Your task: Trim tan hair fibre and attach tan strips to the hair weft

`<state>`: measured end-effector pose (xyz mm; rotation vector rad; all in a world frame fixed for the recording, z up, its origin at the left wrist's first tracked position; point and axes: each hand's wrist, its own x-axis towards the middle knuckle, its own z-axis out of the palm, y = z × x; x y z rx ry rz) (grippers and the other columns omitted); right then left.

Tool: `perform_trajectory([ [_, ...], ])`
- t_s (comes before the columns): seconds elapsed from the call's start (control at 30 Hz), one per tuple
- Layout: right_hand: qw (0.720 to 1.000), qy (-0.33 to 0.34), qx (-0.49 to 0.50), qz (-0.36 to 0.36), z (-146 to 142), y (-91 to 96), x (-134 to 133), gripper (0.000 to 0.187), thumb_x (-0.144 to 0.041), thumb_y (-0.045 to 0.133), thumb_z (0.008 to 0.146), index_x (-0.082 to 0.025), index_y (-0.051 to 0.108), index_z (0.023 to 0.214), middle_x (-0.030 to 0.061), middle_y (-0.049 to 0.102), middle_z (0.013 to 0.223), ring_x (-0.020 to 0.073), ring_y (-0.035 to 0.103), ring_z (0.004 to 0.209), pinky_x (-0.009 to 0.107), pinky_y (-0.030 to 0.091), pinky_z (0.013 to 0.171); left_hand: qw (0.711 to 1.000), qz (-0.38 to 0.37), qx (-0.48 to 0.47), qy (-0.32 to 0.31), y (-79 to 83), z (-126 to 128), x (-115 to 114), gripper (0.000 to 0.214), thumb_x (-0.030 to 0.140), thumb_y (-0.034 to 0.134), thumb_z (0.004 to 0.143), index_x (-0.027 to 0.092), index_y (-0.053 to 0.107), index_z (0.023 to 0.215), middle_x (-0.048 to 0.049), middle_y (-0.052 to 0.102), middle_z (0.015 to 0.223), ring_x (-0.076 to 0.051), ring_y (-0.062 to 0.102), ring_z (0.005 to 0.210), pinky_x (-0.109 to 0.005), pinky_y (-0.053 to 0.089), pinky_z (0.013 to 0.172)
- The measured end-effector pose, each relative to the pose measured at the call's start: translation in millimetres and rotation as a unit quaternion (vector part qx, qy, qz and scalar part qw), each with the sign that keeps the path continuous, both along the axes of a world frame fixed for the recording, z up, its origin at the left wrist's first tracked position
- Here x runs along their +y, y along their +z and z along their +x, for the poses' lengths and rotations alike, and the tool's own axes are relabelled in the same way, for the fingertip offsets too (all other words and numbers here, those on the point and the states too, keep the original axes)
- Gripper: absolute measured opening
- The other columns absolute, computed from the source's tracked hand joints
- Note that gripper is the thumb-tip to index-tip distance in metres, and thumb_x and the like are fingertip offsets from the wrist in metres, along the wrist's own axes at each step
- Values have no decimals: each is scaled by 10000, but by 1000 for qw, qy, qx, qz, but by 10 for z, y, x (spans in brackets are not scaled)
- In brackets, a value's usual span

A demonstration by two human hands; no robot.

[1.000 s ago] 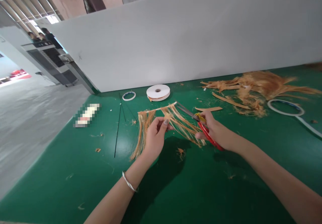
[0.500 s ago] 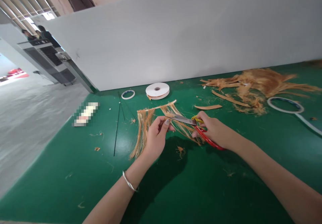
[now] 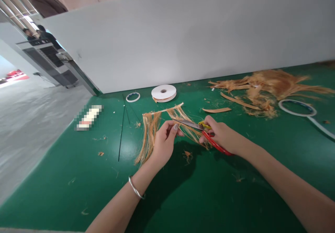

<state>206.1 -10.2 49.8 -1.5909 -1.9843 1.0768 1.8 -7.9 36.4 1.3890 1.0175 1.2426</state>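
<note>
The left hand [image 3: 165, 140] has its thumb and fingers pressed together, pinching a small tan strip [image 3: 177, 122]. Most of the strip is hidden by the blade. The right hand [image 3: 222, 133] holds the scissors [image 3: 215, 144], with its fingers curled around the red and yellow handles. The tip of the scissors points left and sits right by the left thumb. I can't tell if the blades touch each other.

Just behind the left hand is a tan fringe [image 3: 149, 131] on the green tabletop [image 3: 78, 180]. Its top runs along a thin stick [image 3: 162, 111]. Past the stick is a white roll [image 3: 157, 91], with a small ring [image 3: 127, 98] to its left. Thin black wires [image 3: 121, 133] lie left of the fringe. On the right are two loose strips [image 3: 217, 110], a messy tan heap [image 3: 277, 82] and a big ring [image 3: 295, 114]. A silver bangle [image 3: 135, 188] is on the left wrist.
</note>
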Motion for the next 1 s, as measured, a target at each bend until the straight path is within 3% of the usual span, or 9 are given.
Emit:
perform_trajectory([
  [0.5,999,2,-32,-5,-7,55,-17,341,-357,573,766,-233,256,794,5,702,769,152,533,528,260,340,499,1000,5,20,8,-15,-14,17,145,323,543,866,185,578,839,8,591,639,-114,572,623,-234,449,627],
  [1.0,994,-8,-85,74,28,10,10,393,-458,577,744,-234,254,746,-15,624,610,154,527,488,227,277,442,999,5,46,17,13,-26,16,188,330,507,888,168,569,817,14,560,615,-98,532,598,-211,422,597],
])
